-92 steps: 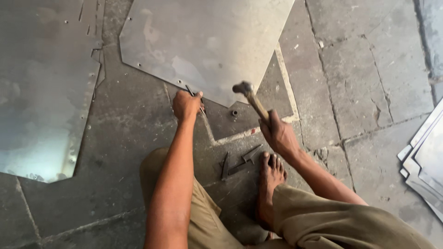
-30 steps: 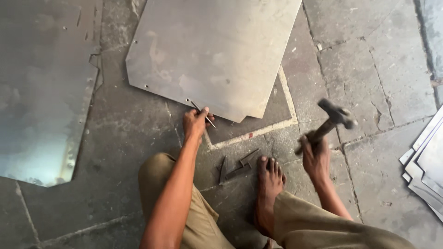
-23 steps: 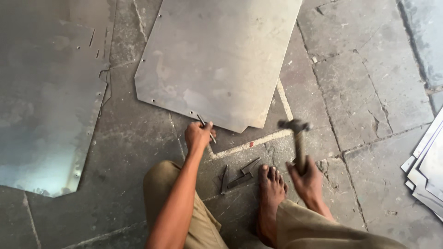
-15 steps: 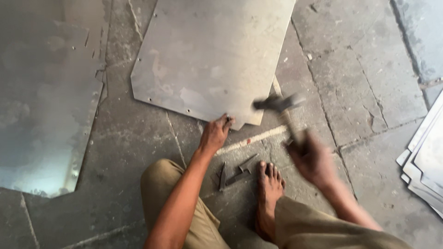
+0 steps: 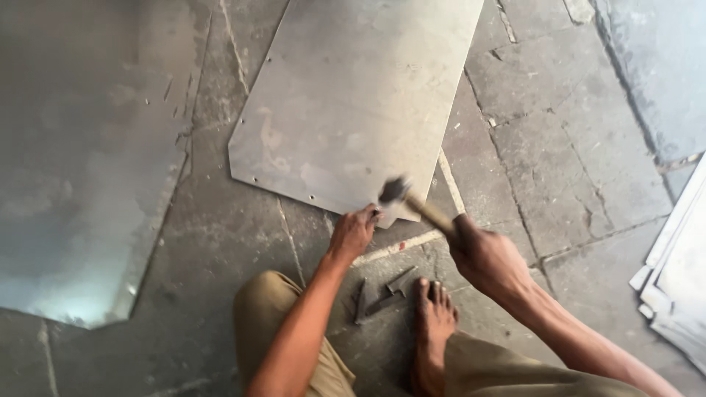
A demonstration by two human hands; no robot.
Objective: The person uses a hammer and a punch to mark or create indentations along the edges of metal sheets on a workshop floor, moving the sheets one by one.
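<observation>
A large grey metal sheet with small holes along its near edge lies flat on the stone floor. My left hand is closed at the sheet's near corner, pinching a thin punch that is mostly hidden by my fingers. My right hand grips the wooden handle of a hammer. The hammer's blurred head is down just above my left hand at the sheet's corner. My bare foot rests on the floor between my knees.
Dark metal tools lie on the floor beside my foot. Another big metal sheet covers the floor at the left. A stack of pale sheets sits at the right edge. A white painted line crosses the floor.
The hammer was raised to the right a second ago and has swung down onto the punch at the sheet's corner. My left hand shifted right along the sheet's edge.
</observation>
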